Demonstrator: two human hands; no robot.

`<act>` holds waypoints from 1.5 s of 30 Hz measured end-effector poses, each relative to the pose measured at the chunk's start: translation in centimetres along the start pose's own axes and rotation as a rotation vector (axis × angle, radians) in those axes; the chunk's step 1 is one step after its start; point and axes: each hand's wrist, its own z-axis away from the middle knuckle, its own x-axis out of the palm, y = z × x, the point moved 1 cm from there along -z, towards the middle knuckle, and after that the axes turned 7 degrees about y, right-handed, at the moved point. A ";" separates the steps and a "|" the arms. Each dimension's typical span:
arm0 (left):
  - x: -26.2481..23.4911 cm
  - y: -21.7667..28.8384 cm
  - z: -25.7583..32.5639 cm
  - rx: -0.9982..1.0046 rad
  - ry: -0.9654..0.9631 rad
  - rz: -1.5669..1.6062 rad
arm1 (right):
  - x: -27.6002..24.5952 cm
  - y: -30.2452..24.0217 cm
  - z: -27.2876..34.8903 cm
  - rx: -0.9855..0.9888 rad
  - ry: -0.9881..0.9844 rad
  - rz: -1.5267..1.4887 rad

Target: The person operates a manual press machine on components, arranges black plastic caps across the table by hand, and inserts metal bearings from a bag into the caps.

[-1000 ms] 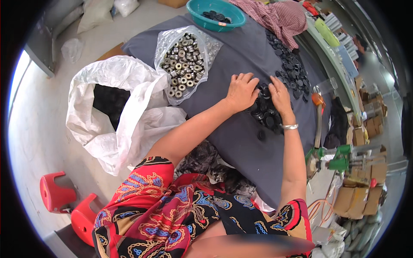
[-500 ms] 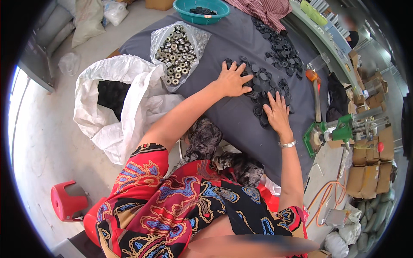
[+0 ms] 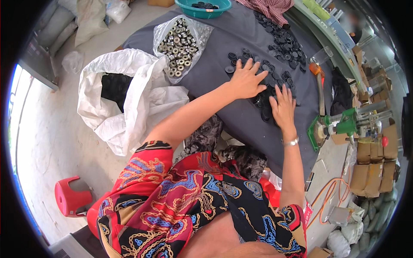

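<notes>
At centre, 1 grey cloth [image 3: 254, 129] spread wide. Just off its L edge sat 1 white sack [image 3: 90, 94], mouth gaping, black stuff [image 3: 116, 92] inside. Nr R edge stood 1 green press [image 3: 346, 122]. Farther up on the cloth: 1 clear bag [image 3: 204, 30]; at far end, 1 teal basin [image 3: 202, 13]; toward R edge, 1 orange-headed hammer [image 3: 321, 90].

L forearm [image 3: 193, 111] slanted up from lower L; R forearm [image 3: 292, 172] rose nearly vert., 1 silver bracelet [image 3: 292, 142] at its wrist end. L hand [image 3: 248, 81]: palm down, fingers fanned well apart, tips touching black caps [image 3: 266, 112], thumb out to R. R hand [image 3: 283, 107]: palm down too, fingers a bit apart, at R side of same caps. Couldn't tell if anything lay under either palm.

Caps: dozens, overlapping, exact count n/a; roughly 2 patches, 1 btw & around hands, 1 beyond, toward R edge; more in basin. Metal rings [image 3: 178, 47]: dozens, heaped in clear bag.
</notes>
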 end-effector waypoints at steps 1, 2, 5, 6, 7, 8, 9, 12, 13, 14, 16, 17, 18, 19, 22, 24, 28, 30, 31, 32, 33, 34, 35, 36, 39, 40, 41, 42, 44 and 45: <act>1.0 0.5 -0.3 0.001 0.001 0.001 | 0.4 -0.2 -0.9 0.001 0.001 0.001; 2.0 0.9 -0.4 -0.004 -0.136 -0.035 | 1.0 -0.3 -1.6 0.009 -0.063 -0.020; 1.1 0.8 0.7 0.000 -0.269 -0.062 | 1.5 -0.4 -0.8 0.039 -0.160 -0.043; 0.3 0.2 1.3 -0.002 -0.229 -0.088 | 1.3 -0.4 -0.2 0.018 -0.172 -0.020; -0.2 -0.2 2.4 -0.010 -0.194 -0.110 | 1.1 -0.5 0.8 -0.004 -0.194 0.002; -0.7 -1.1 3.0 0.009 -0.164 -0.137 | 0.9 -0.6 1.4 -0.032 -0.171 0.028; -1.0 -1.6 3.5 0.004 -0.167 -0.142 | 0.7 -0.7 2.0 -0.037 -0.174 0.022; -1.4 -2.1 4.4 0.097 -0.199 -0.128 | 0.2 -0.7 3.8 -0.011 -0.140 0.013; -1.4 -2.1 4.5 0.094 -0.196 -0.131 | 0.1 -0.8 4.1 -0.015 -0.138 0.013; -1.3 -1.9 4.6 0.128 -0.207 -0.106 | 0.0 -0.9 4.3 -0.002 -0.146 0.034; -0.8 -1.2 4.4 0.177 -0.205 -0.046 | -0.1 -0.9 4.5 0.015 -0.152 0.060; -0.8 -1.1 4.6 0.175 -0.202 -0.046 | -0.1 -0.9 4.4 0.030 -0.116 0.060; -1.0 -0.8 4.6 0.177 -0.150 -0.007 | 0.0 -0.8 4.3 0.048 -0.079 0.060; -1.2 -0.6 4.6 0.177 -0.097 0.032 | 0.0 -0.7 4.0 0.046 -0.078 0.063; -3.3 -1.4 5.4 0.000 0.103 -0.019 | 0.0 -0.7 1.7 0.000 0.101 -0.023; -4.0 -3.2 6.8 -0.145 0.177 -0.039 | 0.3 -0.6 -0.7 -0.044 0.127 -0.078; -4.0 -5.3 8.4 -0.379 0.191 -0.071 | 3.2 0.3 -7.4 -0.096 0.133 -0.234; -3.6 -5.0 8.2 -0.369 0.191 -0.101 | 4.7 0.1 -10.2 -0.062 0.093 -0.315; -3.7 -4.6 8.1 -0.354 0.186 -0.131 | 5.4 -1.0 -10.9 0.013 -0.050 -0.204; -3.9 -4.5 8.0 -0.370 0.163 -0.111 | 6.0 -1.8 -11.4 0.093 -0.190 -0.089; -4.0 -4.4 7.8 -0.366 0.168 -0.107 | 6.8 -2.3 -11.8 0.073 -0.223 -0.041; -4.1 -4.6 8.2 -0.375 0.174 -0.104 | 7.0 -3.9 -11.8 0.047 -0.245 -0.042; -4.1 -4.7 8.3 -0.381 0.178 -0.098 | 7.0 -5.3 -11.5 0.024 -0.267 -0.042; -4.1 -4.8 8.5 -0.386 0.179 -0.094 | 6.5 -6.8 -11.0 -0.004 -0.268 -0.023; -4.3 -5.0 8.9 -0.397 0.173 -0.094 | 6.1 -7.8 -9.1 -0.064 -0.258 0.022; -4.2 -4.9 8.8 -0.399 0.184 -0.108 | 6.0 -7.1 -8.8 -0.081 -0.243 0.028; -4.2 -4.9 8.8 -0.403 0.195 -0.124 | 6.1 -6.7 -8.6 -0.100 -0.229 0.032; -4.3 -4.8 8.7 -0.410 0.193 -0.120 | 5.6 -6.9 -8.6 -0.093 -0.131 0.087; -4.2 -4.4 8.2 -0.384 0.173 -0.122 | 6.6 -4.2 -10.1 -0.067 -0.091 -0.008; -4.1 -4.5 8.2 -0.385 0.171 -0.121 | 6.5 -4.1 -10.8 -0.054 -0.047 -0.112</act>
